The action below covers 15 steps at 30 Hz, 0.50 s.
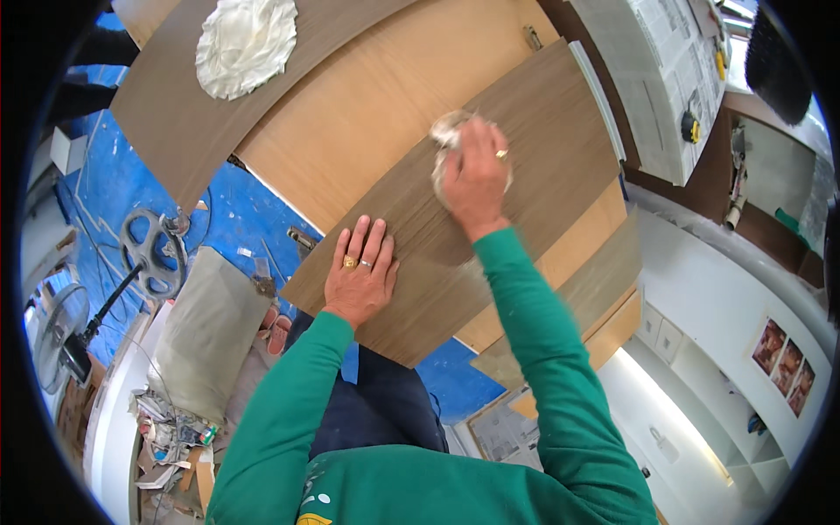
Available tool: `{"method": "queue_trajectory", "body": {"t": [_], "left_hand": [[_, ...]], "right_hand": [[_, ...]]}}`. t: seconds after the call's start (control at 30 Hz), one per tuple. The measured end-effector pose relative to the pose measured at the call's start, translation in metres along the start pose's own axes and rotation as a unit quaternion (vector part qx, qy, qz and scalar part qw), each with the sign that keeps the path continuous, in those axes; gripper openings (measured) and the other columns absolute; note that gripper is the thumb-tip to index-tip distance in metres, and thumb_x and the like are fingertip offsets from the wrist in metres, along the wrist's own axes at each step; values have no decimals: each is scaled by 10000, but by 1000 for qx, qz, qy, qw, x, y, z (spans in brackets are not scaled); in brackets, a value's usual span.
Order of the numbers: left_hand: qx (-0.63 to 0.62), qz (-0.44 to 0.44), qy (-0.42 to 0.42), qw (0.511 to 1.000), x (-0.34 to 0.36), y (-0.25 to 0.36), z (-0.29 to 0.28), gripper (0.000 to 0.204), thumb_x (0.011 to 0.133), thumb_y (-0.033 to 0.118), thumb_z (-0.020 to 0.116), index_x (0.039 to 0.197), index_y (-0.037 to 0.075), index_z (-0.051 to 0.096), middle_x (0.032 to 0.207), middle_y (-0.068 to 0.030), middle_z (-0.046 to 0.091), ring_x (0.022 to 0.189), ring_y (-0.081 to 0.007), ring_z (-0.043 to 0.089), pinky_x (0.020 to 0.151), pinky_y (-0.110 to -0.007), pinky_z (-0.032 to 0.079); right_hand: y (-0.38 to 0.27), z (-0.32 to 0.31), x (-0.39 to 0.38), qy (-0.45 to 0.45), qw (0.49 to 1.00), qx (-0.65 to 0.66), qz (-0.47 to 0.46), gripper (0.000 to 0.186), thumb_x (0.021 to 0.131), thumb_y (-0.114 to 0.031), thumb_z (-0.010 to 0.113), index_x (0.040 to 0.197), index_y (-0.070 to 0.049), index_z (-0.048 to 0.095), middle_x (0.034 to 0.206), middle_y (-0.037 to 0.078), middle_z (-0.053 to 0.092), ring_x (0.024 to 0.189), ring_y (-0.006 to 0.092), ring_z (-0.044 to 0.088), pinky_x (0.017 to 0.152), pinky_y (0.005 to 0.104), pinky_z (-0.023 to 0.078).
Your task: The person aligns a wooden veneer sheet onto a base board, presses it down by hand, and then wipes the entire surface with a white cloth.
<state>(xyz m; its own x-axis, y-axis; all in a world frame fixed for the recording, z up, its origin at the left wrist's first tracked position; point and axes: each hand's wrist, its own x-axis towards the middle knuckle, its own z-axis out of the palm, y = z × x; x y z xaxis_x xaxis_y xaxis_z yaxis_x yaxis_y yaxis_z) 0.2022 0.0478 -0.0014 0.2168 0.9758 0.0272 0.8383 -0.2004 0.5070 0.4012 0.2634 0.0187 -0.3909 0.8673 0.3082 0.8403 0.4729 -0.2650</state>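
Note:
A brown wood-veneered board (547,140) lies across a pale plywood panel (341,114). My left hand (363,276) rests on its near left part, fingers stretched out flat, with rings on two of them. Higher up to the right, my right hand (472,175) presses a crumpled, cream-white cloth (448,131) onto the board; its outline is slightly blurred. A second wad of white cloth (245,48) lies on another brown board (157,114) at the upper left.
Blue floor covering (227,219) shows beneath, with a standing fan (61,324), a pale cushion (197,332) and scraps (166,437) at left. A paper-covered surface (647,87) with a yellow tape measure (691,127) is at upper right. Dark legs, perhaps another person's, show at top left.

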Motion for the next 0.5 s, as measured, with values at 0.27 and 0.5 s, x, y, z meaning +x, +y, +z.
{"method": "queue_trajectory", "body": {"t": [0.27, 0.5], "left_hand": [[19, -2, 5, 1000, 3, 4, 1, 611, 1001, 294, 771, 1538, 64, 592, 1752, -152, 468, 1682, -403, 363, 1383, -598, 271], [24, -6, 10, 1000, 1, 3, 1, 606, 991, 291, 778, 1530, 89, 589, 1747, -151, 472, 1678, -401, 374, 1382, -592, 280]], "right_hand": [[-3, 6, -2, -36, 999, 13, -37, 414, 850, -140, 781, 1256, -74, 731, 1350, 117, 717, 1299, 316, 676, 1114, 486, 468], [0, 0, -5, -45, 996, 19, -69, 403, 882, -135, 762, 1278, -64, 734, 1330, 131, 735, 1295, 329, 683, 1124, 498, 469]]}}
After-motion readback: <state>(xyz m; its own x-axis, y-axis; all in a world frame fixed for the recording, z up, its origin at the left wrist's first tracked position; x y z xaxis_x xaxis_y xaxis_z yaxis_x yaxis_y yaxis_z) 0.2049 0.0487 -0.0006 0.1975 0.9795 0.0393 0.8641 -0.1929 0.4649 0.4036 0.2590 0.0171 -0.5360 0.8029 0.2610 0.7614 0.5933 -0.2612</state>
